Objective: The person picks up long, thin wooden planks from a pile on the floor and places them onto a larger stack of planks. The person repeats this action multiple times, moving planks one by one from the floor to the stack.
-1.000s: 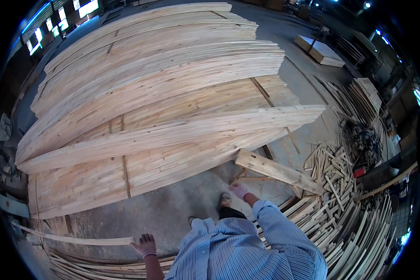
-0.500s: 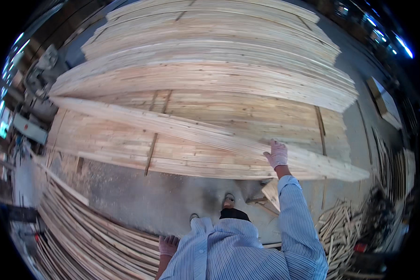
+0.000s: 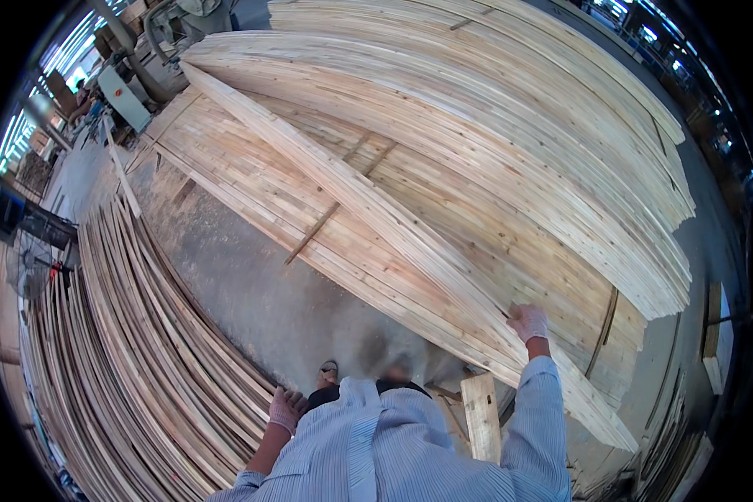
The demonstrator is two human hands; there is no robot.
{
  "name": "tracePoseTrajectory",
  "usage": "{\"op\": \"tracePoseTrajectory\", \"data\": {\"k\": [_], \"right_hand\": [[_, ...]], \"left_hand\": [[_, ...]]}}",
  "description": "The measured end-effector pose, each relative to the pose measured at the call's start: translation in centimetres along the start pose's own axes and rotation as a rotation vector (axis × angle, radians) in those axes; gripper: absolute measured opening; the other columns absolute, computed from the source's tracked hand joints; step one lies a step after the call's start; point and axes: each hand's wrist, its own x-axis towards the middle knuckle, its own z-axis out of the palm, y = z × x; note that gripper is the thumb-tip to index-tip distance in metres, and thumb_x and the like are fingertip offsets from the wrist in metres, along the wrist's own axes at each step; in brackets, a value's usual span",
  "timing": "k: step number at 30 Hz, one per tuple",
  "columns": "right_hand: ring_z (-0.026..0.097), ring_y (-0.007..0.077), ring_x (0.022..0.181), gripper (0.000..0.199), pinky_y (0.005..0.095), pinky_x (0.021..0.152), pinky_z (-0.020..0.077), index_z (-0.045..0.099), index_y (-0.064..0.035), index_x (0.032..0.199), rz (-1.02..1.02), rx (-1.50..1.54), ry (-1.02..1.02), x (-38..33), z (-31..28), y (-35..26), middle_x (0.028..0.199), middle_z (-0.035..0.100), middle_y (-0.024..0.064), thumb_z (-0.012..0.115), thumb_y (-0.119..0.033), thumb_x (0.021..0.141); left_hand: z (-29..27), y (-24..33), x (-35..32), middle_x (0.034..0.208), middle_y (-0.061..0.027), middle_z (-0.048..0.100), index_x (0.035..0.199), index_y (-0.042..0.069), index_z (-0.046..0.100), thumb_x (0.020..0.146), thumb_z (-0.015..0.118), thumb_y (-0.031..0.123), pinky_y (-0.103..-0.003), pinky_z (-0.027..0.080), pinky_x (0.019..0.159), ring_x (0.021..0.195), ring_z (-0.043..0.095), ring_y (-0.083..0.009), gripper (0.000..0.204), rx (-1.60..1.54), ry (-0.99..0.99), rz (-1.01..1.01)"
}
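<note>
A long, narrow bundle of pale wooden boards (image 3: 376, 222) lies slantwise across a low layer of planks (image 3: 217, 163). My right hand (image 3: 529, 322), in a whitish glove, is on this bundle toward its near right end, with bent fingers gripping its edge. The fingertips are partly hidden. That end of the bundle juts out past the low layer's front edge. At my left side hangs my left hand (image 3: 288, 408), also gloved, its fingers loosely bent and somewhat apart, with nothing seen in it. It is nearest to a pile of long thin wooden strips (image 3: 167, 335).
Behind rises a higher stack of boards (image 3: 477, 142). Dark crosswise battens (image 3: 314, 233) show on the low layer. A short wood block (image 3: 480, 414) stands by my right leg. Sawdust covers the grey floor (image 3: 234, 259). Machinery (image 3: 197, 17) and a pale cabinet (image 3: 124, 99) are at the far left.
My view has turned, so the stacks now slant down to the right. My feet have shifted, one blurred by motion. My right hand stays on the board bundle; my left has swung forward.
</note>
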Motion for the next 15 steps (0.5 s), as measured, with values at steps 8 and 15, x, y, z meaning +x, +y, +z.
{"op": "tracePoseTrajectory", "data": {"k": [8, 15], "right_hand": [[0.063, 0.0288, 0.115, 0.057, 0.0354, 0.1, 0.0468, 0.061, -0.0014, 0.128, 0.098, 0.431, -0.298, -8.4, -4.9, -4.1, 0.123, 0.065, 0.0195, 0.072, -0.035, 0.084], [0.066, 0.0165, 0.088, 0.043, 0.0331, 0.085, 0.0518, 0.067, 0.0022, 0.115, 0.213, 0.671, -0.491, -16.2, -6.0, -11.3, 0.101, 0.073, 0.009, 0.064, -0.034, 0.094]], "left_hand": [[3.6, 2.9, 4.5, 0.079, -0.0069, 0.053, 0.086, 0.013, 0.047, 0.097, 0.049, 0.046, -0.041, 0.046, 0.065, 0.069, 0.051, -0.0265, 0.034, 0.014, -0.383, -0.102], [15.6, 7.6, 1.0, 0.079, -0.0034, 0.057, 0.091, 0.013, 0.055, 0.098, 0.053, 0.031, -0.038, 0.05, 0.068, 0.067, 0.055, -0.0216, 0.019, 0.172, -0.551, 0.029]]}}
